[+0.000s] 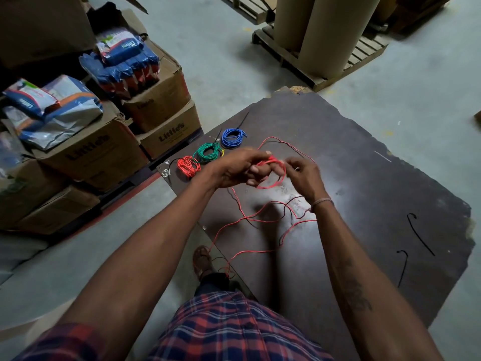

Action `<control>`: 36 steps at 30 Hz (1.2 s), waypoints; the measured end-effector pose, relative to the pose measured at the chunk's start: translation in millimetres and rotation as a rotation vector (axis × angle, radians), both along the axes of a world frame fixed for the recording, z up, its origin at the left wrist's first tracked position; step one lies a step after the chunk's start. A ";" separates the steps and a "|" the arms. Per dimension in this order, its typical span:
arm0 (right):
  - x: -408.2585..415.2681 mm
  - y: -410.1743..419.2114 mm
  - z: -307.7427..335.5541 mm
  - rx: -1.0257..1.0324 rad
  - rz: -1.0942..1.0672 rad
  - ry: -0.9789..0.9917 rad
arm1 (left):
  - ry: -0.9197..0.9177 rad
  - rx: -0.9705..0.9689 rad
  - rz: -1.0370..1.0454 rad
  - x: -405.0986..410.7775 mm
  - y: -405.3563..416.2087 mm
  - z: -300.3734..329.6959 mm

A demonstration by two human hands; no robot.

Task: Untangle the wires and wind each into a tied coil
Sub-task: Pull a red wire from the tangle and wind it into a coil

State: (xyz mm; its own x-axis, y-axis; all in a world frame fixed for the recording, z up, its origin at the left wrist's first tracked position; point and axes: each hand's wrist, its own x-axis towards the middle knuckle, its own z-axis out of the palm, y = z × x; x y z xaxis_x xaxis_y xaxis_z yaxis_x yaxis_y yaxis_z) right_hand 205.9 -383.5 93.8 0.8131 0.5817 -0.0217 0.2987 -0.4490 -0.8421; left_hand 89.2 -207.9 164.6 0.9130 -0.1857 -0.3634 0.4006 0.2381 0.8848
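A red wire point(273, 183) is looped around the fingers of my left hand point(239, 168), held above the dark board point(364, 183). My right hand point(303, 175) pinches the same wire just to the right of the loops. The rest of the red wire trails loose over the board point(250, 220) and down past its near edge, mixed with a thin dark wire point(286, 212). Three tied coils lie in a row at the board's far left: red point(188, 165), green point(208, 151), blue point(233, 137).
Two black cable ties point(420, 234) point(403, 267) lie on the board's right side. Cardboard boxes point(104, 152) with packets on top stand to the left. A pallet point(312, 66) with large cardboard rolls is at the back. My sandalled foot point(203, 261) is beside the board.
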 end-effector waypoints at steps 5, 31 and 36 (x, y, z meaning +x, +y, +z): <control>-19.0 -13.4 14.5 -0.236 0.376 0.152 | -0.089 -0.308 0.456 7.7 -0.3 -6.2; 40.0 -57.6 69.6 -0.398 0.393 -0.012 | -0.063 0.824 -0.062 9.2 -28.5 -68.5; 40.9 -55.9 50.3 -0.216 0.109 -0.157 | 0.015 0.244 -0.106 16.5 -25.4 -61.6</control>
